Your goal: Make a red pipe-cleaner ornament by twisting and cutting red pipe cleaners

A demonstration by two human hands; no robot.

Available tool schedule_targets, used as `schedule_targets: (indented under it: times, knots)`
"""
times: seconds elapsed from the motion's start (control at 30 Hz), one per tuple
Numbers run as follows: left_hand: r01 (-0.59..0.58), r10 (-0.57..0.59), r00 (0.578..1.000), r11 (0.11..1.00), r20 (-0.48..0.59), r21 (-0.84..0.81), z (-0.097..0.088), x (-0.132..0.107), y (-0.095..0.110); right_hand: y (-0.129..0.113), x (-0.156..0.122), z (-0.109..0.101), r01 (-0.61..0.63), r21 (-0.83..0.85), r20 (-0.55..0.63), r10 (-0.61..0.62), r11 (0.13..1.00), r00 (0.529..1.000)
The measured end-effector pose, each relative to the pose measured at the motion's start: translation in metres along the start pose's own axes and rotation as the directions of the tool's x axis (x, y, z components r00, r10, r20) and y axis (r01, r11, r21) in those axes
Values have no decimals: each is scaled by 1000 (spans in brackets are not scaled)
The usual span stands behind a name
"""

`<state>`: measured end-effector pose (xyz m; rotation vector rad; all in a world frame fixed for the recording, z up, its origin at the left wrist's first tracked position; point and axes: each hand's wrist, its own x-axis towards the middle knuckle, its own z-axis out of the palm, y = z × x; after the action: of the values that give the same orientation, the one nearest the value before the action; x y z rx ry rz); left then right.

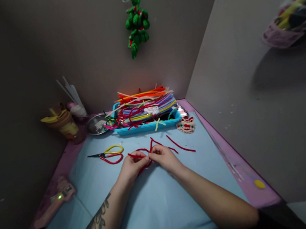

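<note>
My left hand [134,165] and my right hand [165,157] meet over the light blue mat [157,204], fingers pinched together on red pipe cleaners [144,159]. The red strands bend and cross between my fingertips, with loose ends sticking up toward the back. One separate red pipe cleaner [180,144] lies on the mat just right of my right hand. Scissors with a yellow and a red handle [109,154] lie to the left of my left hand.
A blue tray [146,126] piled with many-coloured pipe cleaners stands at the back. Beside it are a small metal dish [97,124], a brown cup [66,126] and a small red-white figure [186,125]. A pink glue gun [56,199] lies left. A green ornament [136,22] hangs on the wall.
</note>
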<state>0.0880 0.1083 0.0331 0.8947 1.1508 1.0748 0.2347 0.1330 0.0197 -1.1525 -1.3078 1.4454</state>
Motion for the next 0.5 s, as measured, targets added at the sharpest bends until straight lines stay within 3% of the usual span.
schedule_targets:
  times: [0.1, 0.2, 0.4, 0.5]
  knots:
    - [-16, 17, 1000, 999, -22, 44, 1, 1, -1, 4, 1, 2, 26, -2, -23, -26, 1000, 999]
    - [-1, 5, 998, 999, -64, 49, -1, 2, -2, 4, 2, 1, -29, 47, -5, 29, 998, 1000]
    - [8, -3, 985, 1000, -173, 27, -8, 5, 4, -7, 7, -15, -122, 112, -94, 133, 986, 987]
    - [-1, 4, 983, 1000, -183, 18, -12, 5, 6, -11, 6, -20, -137, 79, -3, 138, 987, 990]
